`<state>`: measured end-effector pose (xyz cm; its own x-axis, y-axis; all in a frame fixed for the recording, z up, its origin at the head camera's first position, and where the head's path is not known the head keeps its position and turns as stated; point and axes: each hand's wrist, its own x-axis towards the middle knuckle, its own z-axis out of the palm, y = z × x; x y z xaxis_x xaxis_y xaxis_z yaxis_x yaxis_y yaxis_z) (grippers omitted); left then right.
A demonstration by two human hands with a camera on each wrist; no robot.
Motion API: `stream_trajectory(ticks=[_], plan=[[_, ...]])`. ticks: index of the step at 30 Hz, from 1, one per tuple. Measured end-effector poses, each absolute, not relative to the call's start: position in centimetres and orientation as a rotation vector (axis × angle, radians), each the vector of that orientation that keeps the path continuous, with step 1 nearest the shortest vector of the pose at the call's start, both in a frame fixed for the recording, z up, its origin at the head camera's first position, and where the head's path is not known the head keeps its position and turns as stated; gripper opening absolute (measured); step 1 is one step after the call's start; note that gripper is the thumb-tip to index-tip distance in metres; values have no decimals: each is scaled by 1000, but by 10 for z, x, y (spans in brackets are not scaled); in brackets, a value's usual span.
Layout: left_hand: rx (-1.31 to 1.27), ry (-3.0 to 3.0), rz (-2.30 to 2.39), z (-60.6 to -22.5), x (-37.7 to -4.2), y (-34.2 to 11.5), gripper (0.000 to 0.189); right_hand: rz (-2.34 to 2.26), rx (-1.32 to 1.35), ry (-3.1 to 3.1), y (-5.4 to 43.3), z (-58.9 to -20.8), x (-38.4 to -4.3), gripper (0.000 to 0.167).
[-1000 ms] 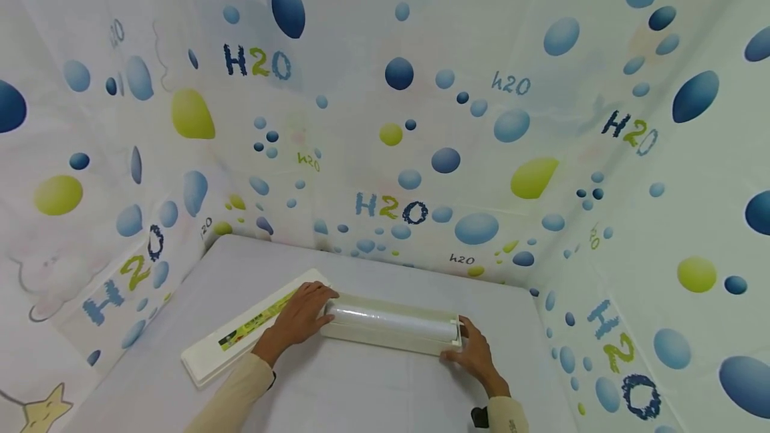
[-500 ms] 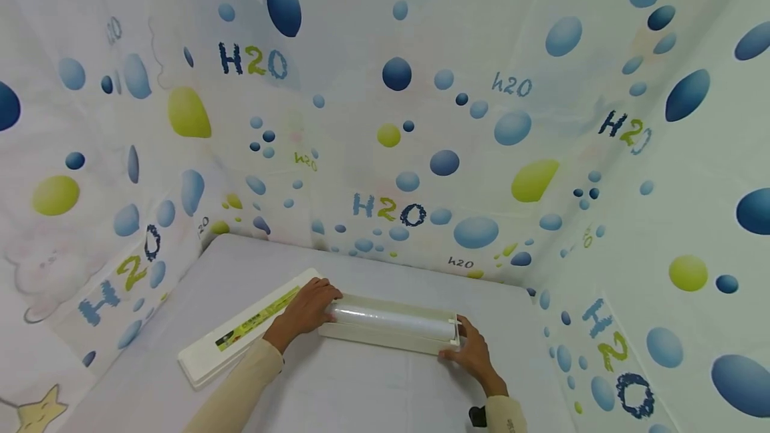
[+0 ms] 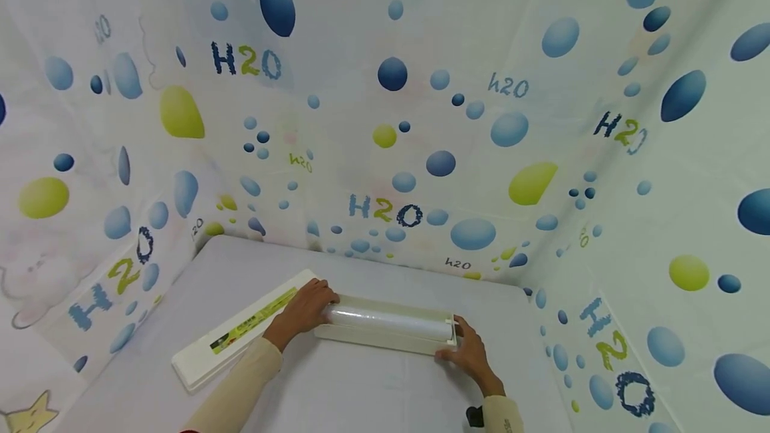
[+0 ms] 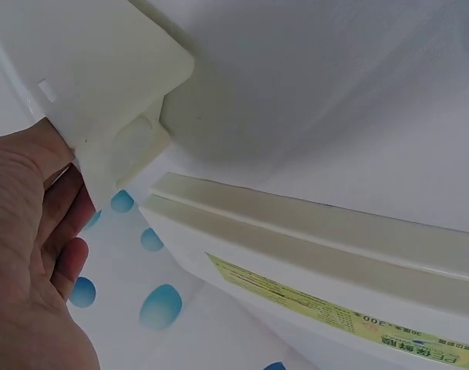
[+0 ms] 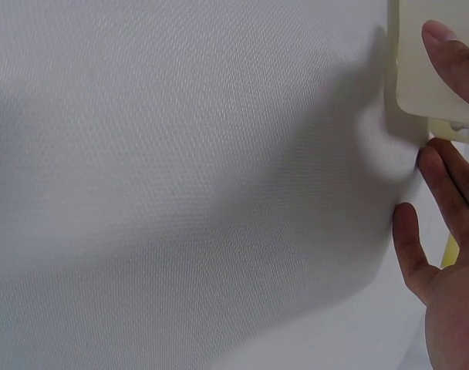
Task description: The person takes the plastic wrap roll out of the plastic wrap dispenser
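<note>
An uncovered cream-white cling film dispenser box (image 3: pixel 385 342) lies across the table, and a shiny cling film roll (image 3: pixel 391 321) sits in it. My left hand (image 3: pixel 303 311) grips the box's left end, hiding that end of the roll. In the left wrist view, the left thumb is against the box end (image 4: pixel 103 69), with the other fingers curled beneath. At the right end, my right hand (image 3: pixel 472 351) holds the box with the thumb on the near side and fingers behind. The right wrist view shows the thumb (image 5: pixel 454 62) on the box corner (image 5: pixel 420 77).
A long white lid (image 3: pixel 198 361) with a yellow-green label lies slanted on the table (image 3: pixel 361 393), left of the box and close beside my left forearm. A white curtain (image 3: pixel 337 25) printed with blue and green drops surrounds the table at the back and both sides.
The left hand has shifted slightly right along the box end. The right hand keeps its hold. Box and lid appear a little further left, along with the whole view.
</note>
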<state>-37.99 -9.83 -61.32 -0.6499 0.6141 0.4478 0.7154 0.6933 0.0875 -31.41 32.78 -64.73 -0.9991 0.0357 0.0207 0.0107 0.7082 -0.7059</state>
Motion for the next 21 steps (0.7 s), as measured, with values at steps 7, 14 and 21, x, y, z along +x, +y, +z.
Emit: stream_trajectory(ticks=[7,14,21], plan=[[-975,-2598,-421,-611,-378,-95,42,1194,-40,-2863,330,-649,-316,96],[-941,-2623,-472,-615,-371,-95,41,1163,-1,-2823,330,-656,-314,95],[-921,-2562,-660,-630,-370,-101,39,1204,-14,-2831,329,-657,-313,95]])
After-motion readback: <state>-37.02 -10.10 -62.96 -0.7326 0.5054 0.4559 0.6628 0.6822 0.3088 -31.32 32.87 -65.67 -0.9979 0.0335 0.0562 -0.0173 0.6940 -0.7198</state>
